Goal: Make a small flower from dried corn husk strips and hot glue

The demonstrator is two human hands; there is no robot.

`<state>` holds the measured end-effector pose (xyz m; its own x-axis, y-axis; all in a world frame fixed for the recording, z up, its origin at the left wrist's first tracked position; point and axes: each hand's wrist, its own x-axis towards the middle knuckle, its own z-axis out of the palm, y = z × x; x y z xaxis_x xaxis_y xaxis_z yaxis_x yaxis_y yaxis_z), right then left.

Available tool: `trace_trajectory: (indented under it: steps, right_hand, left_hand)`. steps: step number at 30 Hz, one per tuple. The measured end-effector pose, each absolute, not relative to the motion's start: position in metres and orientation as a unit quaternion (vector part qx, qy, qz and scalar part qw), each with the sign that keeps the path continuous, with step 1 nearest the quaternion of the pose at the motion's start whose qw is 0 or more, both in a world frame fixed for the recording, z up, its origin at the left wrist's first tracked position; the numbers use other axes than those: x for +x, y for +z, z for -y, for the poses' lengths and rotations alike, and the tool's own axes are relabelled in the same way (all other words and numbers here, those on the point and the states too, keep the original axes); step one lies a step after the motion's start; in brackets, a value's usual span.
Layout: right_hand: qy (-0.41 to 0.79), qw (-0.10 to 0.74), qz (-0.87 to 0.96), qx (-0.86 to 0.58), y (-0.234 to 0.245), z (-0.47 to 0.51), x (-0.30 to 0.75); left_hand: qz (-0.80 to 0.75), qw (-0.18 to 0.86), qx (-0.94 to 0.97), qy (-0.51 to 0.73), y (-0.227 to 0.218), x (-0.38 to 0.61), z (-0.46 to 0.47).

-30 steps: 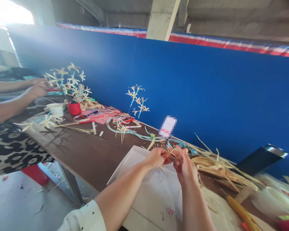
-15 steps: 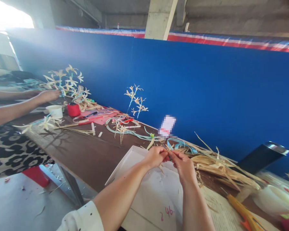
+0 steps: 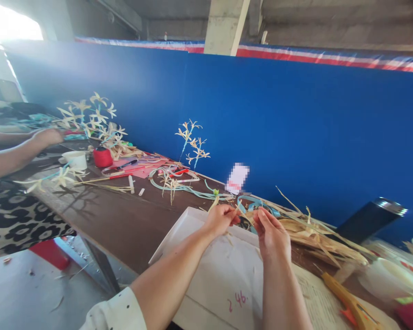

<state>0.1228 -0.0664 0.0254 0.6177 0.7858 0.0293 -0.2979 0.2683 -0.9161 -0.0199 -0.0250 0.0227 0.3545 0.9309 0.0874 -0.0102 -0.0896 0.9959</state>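
Looks forward and down from the person's head, over both forearms (image 3: 179, 263), with the left grip (image 3: 220, 220) and right grip (image 3: 273, 232) close ahead, below mid-height. Takes in the tabletop (image 3: 131, 217) slantwise, far at left, near at lower right. Faces a blue partition (image 3: 296, 123) beyond. Spans wide: up to the concrete ceiling (image 3: 330, 27), down to the floor (image 3: 27, 302) at lower left, out to a co-worker's forearm (image 3: 8, 160) at far left.

Handwritten pink figures (image 3: 241, 299), apparently "2 46.", stand on the white box (image 3: 220, 270); the page (image 3: 313, 286) beside it bears illegible print.
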Motion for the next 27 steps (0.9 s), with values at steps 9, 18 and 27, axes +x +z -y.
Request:
trace_trajectory:
  steps: [9,18,27]
  right_hand:
    - [0.408,0.778,0.272,-0.393,0.0217,0.0639,0.1277]
    - [0.431,0.771,0.262,-0.388,0.0283,0.0683,0.1256]
    - [0.393,0.792,0.218,-0.413,0.0281,0.0651,0.1234]
  left_hand:
    - [-0.371,0.55,0.615,0.426,0.0238,-0.0208,0.0272]
    - [-0.39,0.552,0.609,0.414,0.0242,-0.0193,0.0282]
    - [-0.386,0.539,0.621,0.418,0.0192,-0.0181,0.026]
